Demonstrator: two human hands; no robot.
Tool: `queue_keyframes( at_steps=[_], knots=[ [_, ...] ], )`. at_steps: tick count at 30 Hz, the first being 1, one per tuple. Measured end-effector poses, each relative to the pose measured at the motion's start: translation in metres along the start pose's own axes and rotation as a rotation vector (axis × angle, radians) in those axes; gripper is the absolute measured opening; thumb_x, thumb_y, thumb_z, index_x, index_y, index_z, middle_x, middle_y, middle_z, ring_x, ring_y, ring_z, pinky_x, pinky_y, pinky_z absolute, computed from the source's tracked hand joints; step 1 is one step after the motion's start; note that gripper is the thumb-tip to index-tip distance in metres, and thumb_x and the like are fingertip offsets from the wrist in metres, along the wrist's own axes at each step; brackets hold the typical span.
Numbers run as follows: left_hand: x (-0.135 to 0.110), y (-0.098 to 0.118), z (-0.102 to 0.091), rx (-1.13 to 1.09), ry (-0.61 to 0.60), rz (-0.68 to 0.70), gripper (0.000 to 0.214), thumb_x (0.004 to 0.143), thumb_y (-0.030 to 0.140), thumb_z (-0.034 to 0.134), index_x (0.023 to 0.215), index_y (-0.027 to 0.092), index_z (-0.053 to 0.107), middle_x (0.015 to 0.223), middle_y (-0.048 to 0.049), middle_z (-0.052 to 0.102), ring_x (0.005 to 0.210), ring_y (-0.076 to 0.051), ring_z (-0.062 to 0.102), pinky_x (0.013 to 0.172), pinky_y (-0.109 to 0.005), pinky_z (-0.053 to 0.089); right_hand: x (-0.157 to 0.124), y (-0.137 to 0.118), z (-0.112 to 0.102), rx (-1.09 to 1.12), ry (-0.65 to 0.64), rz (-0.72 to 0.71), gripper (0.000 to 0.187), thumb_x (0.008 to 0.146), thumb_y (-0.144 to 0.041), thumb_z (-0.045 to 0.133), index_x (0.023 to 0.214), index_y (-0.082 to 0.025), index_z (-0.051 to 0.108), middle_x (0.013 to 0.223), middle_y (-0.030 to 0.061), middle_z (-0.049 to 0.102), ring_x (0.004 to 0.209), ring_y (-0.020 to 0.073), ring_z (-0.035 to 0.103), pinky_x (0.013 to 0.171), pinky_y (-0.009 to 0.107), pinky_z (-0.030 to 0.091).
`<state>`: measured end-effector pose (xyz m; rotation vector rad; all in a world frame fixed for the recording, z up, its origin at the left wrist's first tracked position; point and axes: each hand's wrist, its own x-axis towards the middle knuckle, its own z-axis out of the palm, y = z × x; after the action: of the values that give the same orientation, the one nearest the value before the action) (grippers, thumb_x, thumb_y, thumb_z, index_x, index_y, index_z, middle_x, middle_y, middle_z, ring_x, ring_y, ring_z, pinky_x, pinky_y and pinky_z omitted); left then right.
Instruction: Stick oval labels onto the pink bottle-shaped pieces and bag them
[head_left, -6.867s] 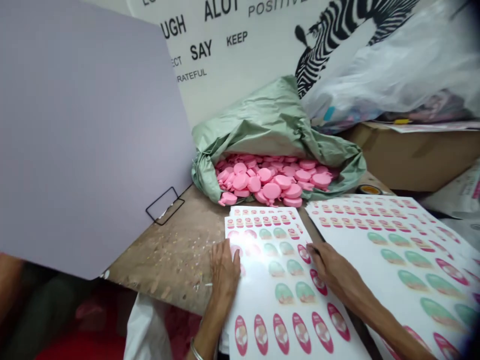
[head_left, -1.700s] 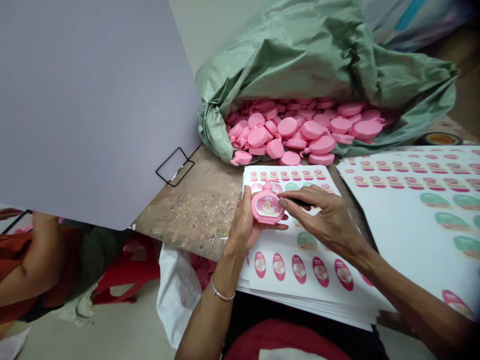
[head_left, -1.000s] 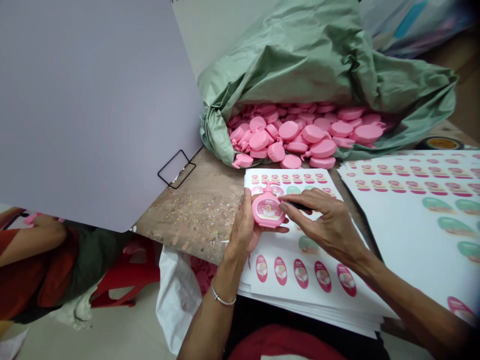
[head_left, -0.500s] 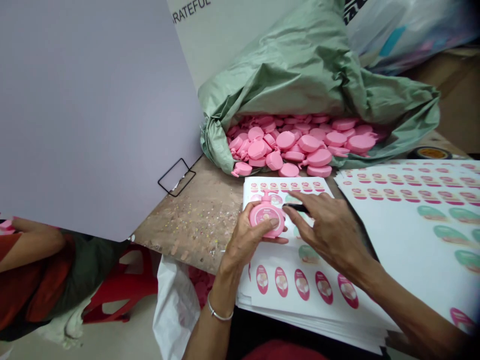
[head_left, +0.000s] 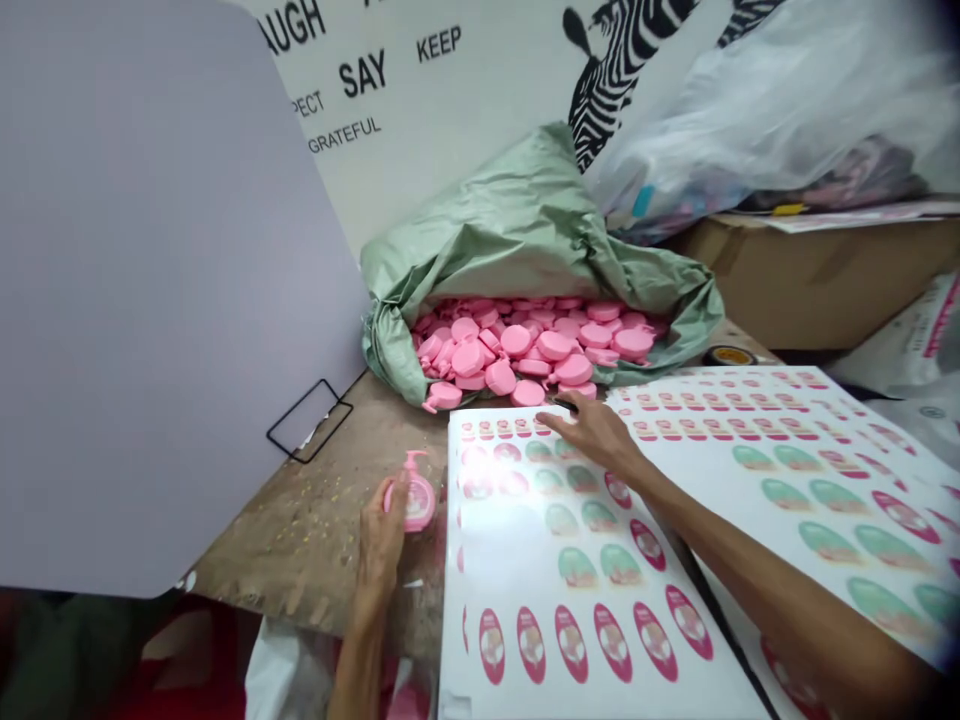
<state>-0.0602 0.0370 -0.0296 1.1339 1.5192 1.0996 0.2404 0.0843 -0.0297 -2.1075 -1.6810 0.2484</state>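
Observation:
My left hand (head_left: pixel 381 532) grips a small pink pump bottle (head_left: pixel 414 498) with a label on its face, over the bare wooden table (head_left: pixel 315 520) just left of the sticker sheet (head_left: pixel 517 560). My right hand (head_left: pixel 594 432) reaches across the top of that sheet toward a pile of pink bottles (head_left: pixel 525 350). A thin dark tool (head_left: pixel 564 404) sticks out past its fingers. The pile spills out of an open green bag (head_left: pixel 517 230).
A large grey board (head_left: pixel 150 280) on a wire stand leans at the left. A second stack of sticker sheets (head_left: pixel 757 440) lies at the right. Behind it are a tape roll (head_left: pixel 731 355), a cardboard box (head_left: pixel 825 280) and a clear plastic bag (head_left: pixel 772 100).
My left hand has carried the labelled pink bottle off the sheet to the left, low over the table. My right hand has let go of the bottle and stretched forward toward the pile.

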Motion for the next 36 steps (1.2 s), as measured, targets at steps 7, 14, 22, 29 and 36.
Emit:
queue_keyframes(
  at_steps=[7,14,22,29,36],
  knots=[
    [0.026,-0.008,0.000,0.403,0.302,0.512,0.031,0.081,0.044,0.061,0.102,0.022,0.062,0.113,-0.0123,0.058,0.111,-0.036,0.051,0.098,-0.053,0.038,0.064,-0.021,0.039,-0.158,-0.014,0.049,0.041,0.085,-0.048,0.060,0.101,-0.010,0.063,0.099,0.0115,0.068,0.094,0.0221,0.064,0.084,0.041,0.049],
    [0.003,0.006,0.028,0.156,0.013,0.354,0.033,0.087,0.048,0.052,0.088,0.017,0.063,0.085,-0.0074,0.066,0.073,-0.019,0.059,0.070,-0.033,0.050,0.072,-0.019,-0.012,-0.092,0.091,-0.222,0.055,0.080,-0.046,0.062,0.121,-0.008,0.057,0.116,0.0198,0.064,0.110,0.0307,0.059,0.090,0.039,0.046],
    [-0.010,0.031,0.071,-0.531,-0.835,-0.404,0.063,0.086,0.065,0.045,0.112,0.010,0.061,0.092,-0.0155,0.072,0.085,-0.026,0.069,0.074,-0.039,0.055,-0.064,-0.045,-0.060,0.134,-0.244,-1.062,0.046,0.081,-0.029,0.060,0.124,-0.016,0.053,0.098,0.0103,0.066,0.088,0.0216,0.058,0.087,0.041,0.045],
    [-0.043,0.018,0.071,-0.665,-0.722,-0.351,0.039,0.079,0.032,0.069,0.108,0.007,0.062,0.098,-0.0182,0.071,0.086,-0.026,0.070,0.075,-0.036,0.058,-0.090,-0.015,-0.040,0.562,-0.099,-0.339,0.047,0.085,-0.050,0.055,0.122,-0.022,0.051,0.110,0.0103,0.063,0.093,0.0226,0.062,0.078,0.036,0.051],
    [-0.041,0.019,0.057,-0.534,-0.552,-0.234,0.044,0.081,0.042,0.065,0.114,0.014,0.057,0.106,-0.0148,0.068,0.080,-0.023,0.069,0.066,-0.034,0.058,-0.088,-0.018,-0.030,0.591,-0.165,-0.188,0.039,0.093,-0.054,0.037,0.090,-0.022,0.060,0.078,0.0036,0.063,0.072,0.0182,0.057,0.066,0.031,0.047]
  ],
)
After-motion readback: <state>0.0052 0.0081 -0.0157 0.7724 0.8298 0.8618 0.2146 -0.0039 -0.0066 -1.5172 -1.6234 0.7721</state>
